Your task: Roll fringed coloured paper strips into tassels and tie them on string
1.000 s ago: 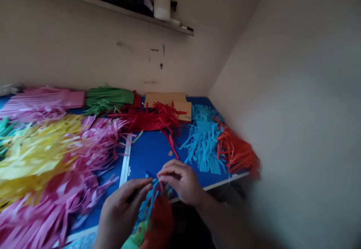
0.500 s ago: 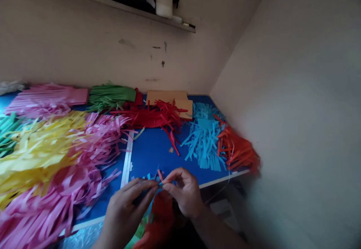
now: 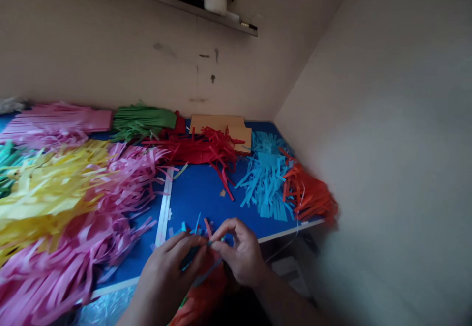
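Left hand [image 3: 164, 272] and right hand [image 3: 241, 254] meet tip to tip over the front of the desk [image 3: 199, 191], fingers of both pinched closed on thin paper strips [image 3: 208, 228], whose ends poke up just above the fingertips; exact hold too small to read. Thin paper could tear or slide out of the pinch if the hands pull unevenly. Orange fringe [image 3: 206, 291] hangs just below the fingers; its weight could drag the strips askew if joined to them, which I cannot tell.
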`<state>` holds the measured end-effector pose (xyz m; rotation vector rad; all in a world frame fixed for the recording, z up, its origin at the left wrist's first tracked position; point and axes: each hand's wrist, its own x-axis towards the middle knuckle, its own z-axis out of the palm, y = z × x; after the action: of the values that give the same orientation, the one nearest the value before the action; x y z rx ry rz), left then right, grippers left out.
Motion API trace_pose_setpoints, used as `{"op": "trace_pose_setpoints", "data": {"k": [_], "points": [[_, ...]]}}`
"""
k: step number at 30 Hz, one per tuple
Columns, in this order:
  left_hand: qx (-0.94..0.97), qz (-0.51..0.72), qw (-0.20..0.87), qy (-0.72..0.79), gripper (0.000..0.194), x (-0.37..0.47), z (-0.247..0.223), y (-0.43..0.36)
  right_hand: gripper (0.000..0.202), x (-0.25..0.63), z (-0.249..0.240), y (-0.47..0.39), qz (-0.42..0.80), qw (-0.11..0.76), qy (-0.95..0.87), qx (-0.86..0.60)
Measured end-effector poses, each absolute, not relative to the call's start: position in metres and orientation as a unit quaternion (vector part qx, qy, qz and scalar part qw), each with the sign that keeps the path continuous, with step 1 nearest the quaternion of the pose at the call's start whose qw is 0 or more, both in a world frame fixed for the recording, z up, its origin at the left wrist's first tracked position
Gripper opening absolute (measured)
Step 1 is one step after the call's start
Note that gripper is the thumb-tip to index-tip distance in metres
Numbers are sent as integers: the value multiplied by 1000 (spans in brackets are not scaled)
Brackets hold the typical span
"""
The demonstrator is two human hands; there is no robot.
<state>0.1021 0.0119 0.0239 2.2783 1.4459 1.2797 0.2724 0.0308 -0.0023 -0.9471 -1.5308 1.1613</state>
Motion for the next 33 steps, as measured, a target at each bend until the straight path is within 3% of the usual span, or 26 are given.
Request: {"op": "trace_pose_setpoints", "data": {"k": [21, 28, 33], "points": [[747, 442, 50, 494, 19, 105, 17, 7, 10, 280, 8, 35, 362, 449, -717, -391], [754, 447, 90, 473, 11, 98, 18, 9, 16, 281, 18, 35, 304, 425, -767, -373], [731, 466, 148, 476, 8, 100, 20, 6, 23, 285, 18, 35, 425, 422, -708, -374]]}}
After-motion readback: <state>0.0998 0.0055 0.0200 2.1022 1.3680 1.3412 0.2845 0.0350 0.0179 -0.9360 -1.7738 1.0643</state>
